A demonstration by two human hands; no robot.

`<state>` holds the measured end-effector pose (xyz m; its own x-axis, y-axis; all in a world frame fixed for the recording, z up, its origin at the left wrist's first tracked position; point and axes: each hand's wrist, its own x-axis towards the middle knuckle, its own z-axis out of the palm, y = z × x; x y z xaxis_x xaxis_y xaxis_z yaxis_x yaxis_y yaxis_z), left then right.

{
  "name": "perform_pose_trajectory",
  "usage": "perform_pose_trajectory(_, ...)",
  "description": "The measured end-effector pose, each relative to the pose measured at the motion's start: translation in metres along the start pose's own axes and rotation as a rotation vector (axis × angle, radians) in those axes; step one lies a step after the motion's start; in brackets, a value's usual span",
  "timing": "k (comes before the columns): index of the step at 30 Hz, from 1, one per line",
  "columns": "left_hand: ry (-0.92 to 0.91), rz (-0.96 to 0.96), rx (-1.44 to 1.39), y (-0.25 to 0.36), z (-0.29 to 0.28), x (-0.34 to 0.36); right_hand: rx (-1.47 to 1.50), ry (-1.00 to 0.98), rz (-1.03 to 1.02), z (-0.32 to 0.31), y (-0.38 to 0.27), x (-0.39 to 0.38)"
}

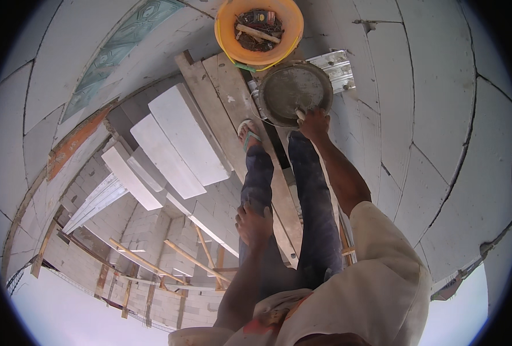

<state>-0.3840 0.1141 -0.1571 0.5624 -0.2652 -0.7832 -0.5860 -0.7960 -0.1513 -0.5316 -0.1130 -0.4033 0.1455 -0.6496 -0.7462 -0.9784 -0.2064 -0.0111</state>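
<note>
The left hand (pixel 253 222) rests flat on the left thigh of the dark blue trousers (pixel 319 230), fingers spread and holding nothing. Beyond it, the right arm extends forward and down, and the right hand (pixel 314 124) closes its fingers around a short pale handle (pixel 300 114) at the near rim of the round grey mortar-coated metal pan (pixel 295 92); the tool's working end is not visible, so its kind cannot be told. The pan sits directly ahead of the grip, on the worn wooden scaffold planks (pixel 224 92) that run back under the person's legs. To the left of the grip, a foot in a light sandal (pixel 248 134) stands on the same planks. Further left, white rectangular lightweight blocks (pixel 175 144) lie stacked side by side. Just past the pan, touching its far rim, stands a round orange plastic bucket (pixel 227 26) holding a wooden-handled tool and dark debris. To the right of the pan lies a ribbed silver metal bracket (pixel 338 66) against the white block wall (pixel 440 115).
</note>
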Motion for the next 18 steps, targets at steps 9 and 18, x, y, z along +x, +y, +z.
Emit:
perform_pose_trajectory(9,0.012,0.028,-0.021,-0.005,0.005,-0.001,0.18,-0.249,0.066,0.025,0.006,0.052)
perform_pose_trajectory(18,0.019,0.056,0.012,-0.011,0.0,0.001,-0.079,-0.174,-0.171,0.043,0.014,0.05)
